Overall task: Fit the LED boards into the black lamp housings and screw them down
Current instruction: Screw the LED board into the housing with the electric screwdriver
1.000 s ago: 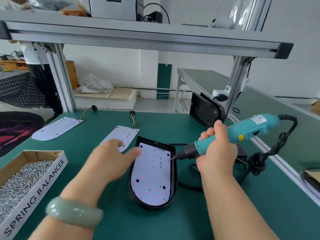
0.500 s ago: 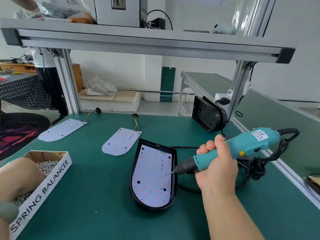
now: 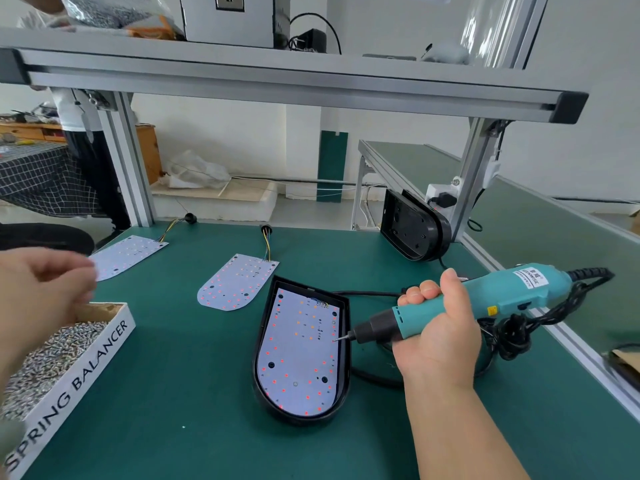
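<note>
A black lamp housing point(image 3: 262, 344) lies at the table's middle with a white LED board point(image 3: 298, 358) seated inside it. My right hand point(image 3: 437, 337) grips a teal electric screwdriver point(image 3: 502, 292), and its bit touches the board's right edge. My left hand point(image 3: 41, 289) hovers blurred above the screw box point(image 3: 88, 367), fingers curled toward the thumb; whether it holds a screw is hidden. Two loose LED boards point(image 3: 235, 284) point(image 3: 128, 254) lie further back. A second black housing point(image 3: 412, 233) leans against the right frame post.
The cardboard box marked SPRING BALANCER holds several small screws point(image 3: 52, 355) at the left edge. The screwdriver's black cable point(image 3: 516, 336) coils to the right of the housing. Aluminium frame posts point(image 3: 128, 157) and an overhead rail bound the bench. A person stands at the far left.
My left hand went from the housing to the screw box and has now lifted out of it. The screwdriver's bit has stayed by the board's right edge.
</note>
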Action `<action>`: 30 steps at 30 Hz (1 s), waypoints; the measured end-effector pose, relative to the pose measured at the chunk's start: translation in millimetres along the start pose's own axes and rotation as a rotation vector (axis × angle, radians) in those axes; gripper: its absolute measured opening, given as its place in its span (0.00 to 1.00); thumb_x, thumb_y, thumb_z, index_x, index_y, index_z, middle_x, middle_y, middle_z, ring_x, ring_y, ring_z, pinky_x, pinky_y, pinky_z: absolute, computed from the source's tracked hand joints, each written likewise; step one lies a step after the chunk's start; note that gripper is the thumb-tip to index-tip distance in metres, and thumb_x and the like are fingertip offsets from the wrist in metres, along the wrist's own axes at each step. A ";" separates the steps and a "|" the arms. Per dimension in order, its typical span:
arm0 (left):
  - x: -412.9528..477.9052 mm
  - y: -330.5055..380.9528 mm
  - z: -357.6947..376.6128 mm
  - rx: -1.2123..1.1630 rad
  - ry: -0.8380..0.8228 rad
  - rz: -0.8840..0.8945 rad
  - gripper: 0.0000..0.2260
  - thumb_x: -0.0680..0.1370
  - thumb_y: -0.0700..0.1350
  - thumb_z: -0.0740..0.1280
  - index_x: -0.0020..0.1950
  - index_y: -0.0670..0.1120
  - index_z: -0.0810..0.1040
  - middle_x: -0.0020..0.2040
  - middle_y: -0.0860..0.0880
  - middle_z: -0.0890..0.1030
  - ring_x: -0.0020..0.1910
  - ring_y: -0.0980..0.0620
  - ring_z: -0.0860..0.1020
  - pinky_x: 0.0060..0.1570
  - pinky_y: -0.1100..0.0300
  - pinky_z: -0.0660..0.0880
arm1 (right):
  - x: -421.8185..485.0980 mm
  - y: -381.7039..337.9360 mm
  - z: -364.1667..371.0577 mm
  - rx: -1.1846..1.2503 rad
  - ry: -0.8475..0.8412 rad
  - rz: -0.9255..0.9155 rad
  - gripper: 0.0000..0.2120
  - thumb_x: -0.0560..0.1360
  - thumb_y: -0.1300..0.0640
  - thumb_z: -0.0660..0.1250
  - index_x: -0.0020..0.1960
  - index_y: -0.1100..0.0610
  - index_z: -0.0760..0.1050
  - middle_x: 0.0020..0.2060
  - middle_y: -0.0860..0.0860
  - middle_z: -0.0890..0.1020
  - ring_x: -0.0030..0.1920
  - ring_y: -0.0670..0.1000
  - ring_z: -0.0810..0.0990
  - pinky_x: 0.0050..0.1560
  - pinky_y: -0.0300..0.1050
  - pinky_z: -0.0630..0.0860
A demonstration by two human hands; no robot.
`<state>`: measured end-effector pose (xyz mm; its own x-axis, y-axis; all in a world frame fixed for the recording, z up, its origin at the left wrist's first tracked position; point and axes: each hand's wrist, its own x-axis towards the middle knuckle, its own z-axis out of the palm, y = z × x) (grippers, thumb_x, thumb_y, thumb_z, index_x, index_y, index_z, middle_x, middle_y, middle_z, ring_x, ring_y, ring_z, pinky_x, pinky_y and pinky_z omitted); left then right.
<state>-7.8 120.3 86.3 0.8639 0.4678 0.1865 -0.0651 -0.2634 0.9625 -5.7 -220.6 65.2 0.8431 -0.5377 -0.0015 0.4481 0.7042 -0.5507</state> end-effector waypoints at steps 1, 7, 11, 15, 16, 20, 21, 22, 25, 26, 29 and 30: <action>-8.4 8.8 7.9 -0.042 -0.007 0.024 0.06 0.77 0.40 0.67 0.54 0.44 0.79 0.44 0.40 0.81 0.40 0.49 0.78 0.48 0.45 0.79 | 0.0 -0.3 0.2 0.011 -0.002 0.009 0.09 0.77 0.57 0.66 0.40 0.51 0.69 0.29 0.46 0.71 0.28 0.47 0.69 0.35 0.39 0.69; -58.4 41.4 99.7 -0.278 -0.237 0.017 0.11 0.74 0.32 0.69 0.40 0.49 0.82 0.30 0.53 0.82 0.29 0.58 0.78 0.33 0.71 0.77 | 1.6 -5.3 0.6 0.061 -0.008 0.037 0.09 0.78 0.55 0.65 0.41 0.53 0.66 0.28 0.45 0.70 0.27 0.46 0.69 0.36 0.39 0.69; -78.8 34.8 129.8 -0.260 -0.317 0.003 0.15 0.76 0.33 0.67 0.38 0.52 0.84 0.34 0.50 0.84 0.32 0.57 0.80 0.39 0.62 0.77 | 2.2 -7.2 1.1 0.100 -0.003 0.055 0.10 0.78 0.54 0.64 0.40 0.52 0.66 0.27 0.44 0.70 0.27 0.45 0.69 0.35 0.38 0.69; -95.0 29.5 136.1 -0.282 -0.383 -0.033 0.14 0.73 0.35 0.70 0.36 0.54 0.84 0.36 0.47 0.85 0.35 0.52 0.83 0.37 0.63 0.80 | 0.1 -9.1 3.3 0.145 0.010 0.069 0.11 0.78 0.54 0.64 0.39 0.52 0.67 0.28 0.44 0.70 0.27 0.45 0.69 0.35 0.38 0.68; -97.7 28.5 136.5 -0.305 -0.392 -0.051 0.13 0.74 0.34 0.70 0.37 0.52 0.84 0.36 0.46 0.85 0.35 0.52 0.83 0.35 0.65 0.79 | -0.6 -9.7 3.6 0.164 0.012 0.075 0.11 0.78 0.54 0.64 0.38 0.52 0.67 0.28 0.44 0.70 0.27 0.45 0.69 0.35 0.38 0.68; -105.8 30.1 141.4 -0.467 -0.403 -0.171 0.10 0.77 0.33 0.65 0.43 0.45 0.82 0.37 0.45 0.85 0.34 0.53 0.83 0.33 0.67 0.77 | -1.4 -12.3 5.4 0.219 0.019 0.090 0.12 0.78 0.53 0.64 0.37 0.53 0.67 0.28 0.44 0.70 0.27 0.45 0.69 0.34 0.37 0.69; -107.7 31.4 142.7 -0.495 -0.409 -0.196 0.09 0.78 0.33 0.64 0.44 0.44 0.82 0.36 0.45 0.85 0.33 0.53 0.82 0.32 0.67 0.77 | -1.5 -12.8 5.5 0.223 0.023 0.089 0.11 0.77 0.53 0.64 0.37 0.53 0.67 0.28 0.44 0.70 0.27 0.45 0.69 0.34 0.37 0.69; -109.4 32.3 143.7 -0.521 -0.417 -0.215 0.09 0.78 0.33 0.64 0.43 0.43 0.82 0.36 0.45 0.85 0.32 0.54 0.82 0.31 0.67 0.77 | -1.6 -13.2 5.6 0.225 0.023 0.088 0.11 0.77 0.53 0.64 0.38 0.52 0.67 0.28 0.44 0.70 0.27 0.45 0.69 0.34 0.37 0.69; -114.7 34.3 146.1 -0.546 -0.443 -0.223 0.09 0.77 0.34 0.66 0.41 0.43 0.82 0.35 0.45 0.84 0.31 0.54 0.81 0.31 0.67 0.77 | -2.2 -14.5 5.7 0.233 0.024 0.087 0.11 0.77 0.53 0.64 0.38 0.52 0.67 0.28 0.44 0.70 0.27 0.45 0.69 0.34 0.37 0.68; -115.9 34.5 146.3 -0.547 -0.453 -0.223 0.08 0.77 0.33 0.66 0.41 0.42 0.82 0.35 0.45 0.84 0.31 0.54 0.81 0.31 0.67 0.77 | -2.4 -14.6 6.1 0.234 0.026 0.087 0.11 0.77 0.53 0.64 0.38 0.52 0.67 0.28 0.44 0.70 0.27 0.45 0.69 0.35 0.37 0.68; -116.7 34.9 145.9 -0.565 -0.454 -0.249 0.06 0.75 0.33 0.67 0.45 0.42 0.81 0.36 0.45 0.85 0.33 0.53 0.83 0.32 0.68 0.77 | -3.0 -14.2 6.2 0.234 0.026 0.082 0.11 0.77 0.53 0.64 0.37 0.52 0.67 0.28 0.44 0.70 0.27 0.44 0.69 0.35 0.38 0.68; -116.5 34.5 145.7 -0.552 -0.444 -0.250 0.06 0.76 0.33 0.67 0.44 0.42 0.82 0.36 0.45 0.85 0.32 0.53 0.82 0.32 0.68 0.77 | -3.1 -14.3 6.1 0.235 0.026 0.080 0.11 0.77 0.53 0.64 0.37 0.52 0.67 0.28 0.44 0.70 0.27 0.44 0.70 0.36 0.38 0.68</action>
<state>-37.9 -66.2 69.1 0.9985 0.0426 -0.0355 0.0199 0.3225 0.9464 -12.8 -226.2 78.1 0.8719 -0.4859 -0.0603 0.4399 0.8315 -0.3392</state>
